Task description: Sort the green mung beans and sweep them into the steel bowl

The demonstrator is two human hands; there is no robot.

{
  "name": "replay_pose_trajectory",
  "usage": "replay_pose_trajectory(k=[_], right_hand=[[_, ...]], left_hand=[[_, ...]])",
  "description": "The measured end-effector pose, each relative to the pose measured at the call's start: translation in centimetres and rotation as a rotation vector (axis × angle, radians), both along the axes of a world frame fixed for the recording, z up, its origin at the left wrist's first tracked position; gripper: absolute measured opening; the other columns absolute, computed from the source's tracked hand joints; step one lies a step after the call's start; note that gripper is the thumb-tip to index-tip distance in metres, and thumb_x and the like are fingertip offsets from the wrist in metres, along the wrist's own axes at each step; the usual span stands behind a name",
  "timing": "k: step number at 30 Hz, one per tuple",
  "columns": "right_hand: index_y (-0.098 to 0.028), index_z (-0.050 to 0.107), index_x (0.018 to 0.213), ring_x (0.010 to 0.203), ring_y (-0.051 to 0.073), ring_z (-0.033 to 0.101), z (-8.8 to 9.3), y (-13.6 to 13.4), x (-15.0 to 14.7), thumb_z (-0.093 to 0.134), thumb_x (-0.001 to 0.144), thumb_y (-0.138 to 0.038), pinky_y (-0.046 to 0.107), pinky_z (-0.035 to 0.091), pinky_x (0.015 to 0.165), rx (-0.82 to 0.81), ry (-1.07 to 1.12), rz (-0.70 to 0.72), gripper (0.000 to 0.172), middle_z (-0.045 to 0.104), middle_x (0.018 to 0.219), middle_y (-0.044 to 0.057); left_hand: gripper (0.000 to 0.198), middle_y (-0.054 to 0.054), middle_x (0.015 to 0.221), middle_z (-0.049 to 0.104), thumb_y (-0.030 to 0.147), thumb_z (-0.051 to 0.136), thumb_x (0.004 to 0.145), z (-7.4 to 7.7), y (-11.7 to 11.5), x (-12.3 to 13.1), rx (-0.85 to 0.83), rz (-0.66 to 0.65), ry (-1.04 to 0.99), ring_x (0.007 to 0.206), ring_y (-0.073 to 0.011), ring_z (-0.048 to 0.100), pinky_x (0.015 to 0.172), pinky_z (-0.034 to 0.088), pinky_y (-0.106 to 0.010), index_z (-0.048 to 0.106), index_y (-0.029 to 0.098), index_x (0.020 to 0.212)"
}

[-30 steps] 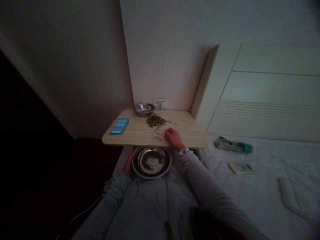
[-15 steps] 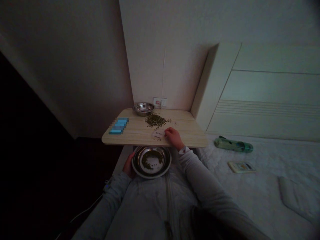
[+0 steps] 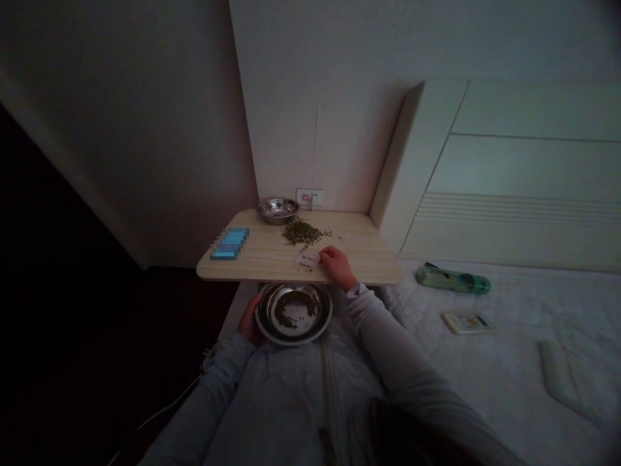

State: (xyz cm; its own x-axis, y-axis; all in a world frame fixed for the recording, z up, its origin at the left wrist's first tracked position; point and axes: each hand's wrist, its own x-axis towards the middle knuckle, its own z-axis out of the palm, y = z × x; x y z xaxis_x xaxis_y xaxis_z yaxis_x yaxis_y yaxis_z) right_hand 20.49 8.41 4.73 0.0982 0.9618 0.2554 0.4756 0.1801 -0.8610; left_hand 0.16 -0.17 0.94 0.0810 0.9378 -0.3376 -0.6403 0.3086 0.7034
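Observation:
My left hand [image 3: 250,320] grips the rim of a steel bowl [image 3: 294,312] held just below the front edge of a small wooden table [image 3: 262,255]; the bowl has green beans scattered in it. My right hand [image 3: 336,265] rests on the table near its front edge, fingers curled around a small white card [image 3: 307,259] that lies against the tabletop. A few loose beans sit by the card. A pile of green beans [image 3: 301,232] lies further back in the middle of the table.
A second steel bowl [image 3: 277,210] stands at the table's back edge below a wall socket [image 3: 310,197]. A blue phone [image 3: 229,244] lies on the table's left. On the bed to the right are a green bottle [image 3: 452,280], a small booklet [image 3: 468,321] and a remote [image 3: 557,378].

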Motion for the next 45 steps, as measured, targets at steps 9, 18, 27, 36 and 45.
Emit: replay_pose_trajectory(k=[9,18,27,36,45], right_hand=[[-0.016,0.053,0.064,0.056,0.008,0.048,-0.03,0.08,0.01,0.042,0.064,-0.022,0.020,0.035,0.056,0.013,0.021,0.004,0.013,0.055,0.056,-0.002],[-0.016,0.053,0.064,0.056,0.009,0.048,-0.07,0.13,-0.04,0.043,0.064,-0.021,0.021,0.035,0.057,0.018,0.024,0.000,0.012,0.055,0.055,-0.002],[-0.016,0.053,0.065,0.055,0.008,0.048,-0.03,0.00,-0.05,0.043,0.063,-0.021,0.020,0.035,0.056,0.021,0.019,-0.004,0.012,0.055,0.055,-0.002],[-0.016,0.053,0.065,0.056,0.009,0.049,-0.43,0.31,0.03,0.042,0.064,-0.022,0.021,0.036,0.057,0.036,0.008,-0.010,0.012,0.055,0.056,-0.002],[-0.016,0.053,0.066,0.056,0.009,0.050,-0.24,0.23,0.09,0.042,0.065,-0.022,0.021,0.037,0.058,0.030,0.007,0.003,0.013,0.056,0.056,-0.002]], left_hand=[[0.029,-0.005,0.067,0.068,0.025,0.039,0.074,0.39,-0.18,0.20,-0.041,0.016,-0.009,0.086,-0.0184,0.058,0.087,0.036,-0.029,0.064,0.012,0.075],[0.030,-0.005,0.069,0.068,0.026,0.037,0.075,0.44,-0.11,0.20,-0.071,0.031,-0.014,0.086,-0.0177,0.058,0.086,0.037,-0.028,0.064,0.011,0.079],[0.028,-0.004,0.067,0.068,0.025,0.039,0.074,0.39,-0.14,0.15,-0.062,0.036,-0.020,0.080,-0.0175,0.059,0.084,0.039,-0.028,0.064,0.012,0.077],[0.028,-0.005,0.077,0.068,0.027,0.041,0.073,-0.15,0.02,0.03,0.018,0.004,-0.026,0.088,-0.0185,0.057,0.085,0.037,-0.029,0.064,0.013,0.081],[0.029,-0.005,0.074,0.068,0.027,0.039,0.074,0.61,-0.24,0.29,-0.043,0.018,-0.018,0.086,-0.0183,0.058,0.084,0.039,-0.029,0.064,0.012,0.076]])
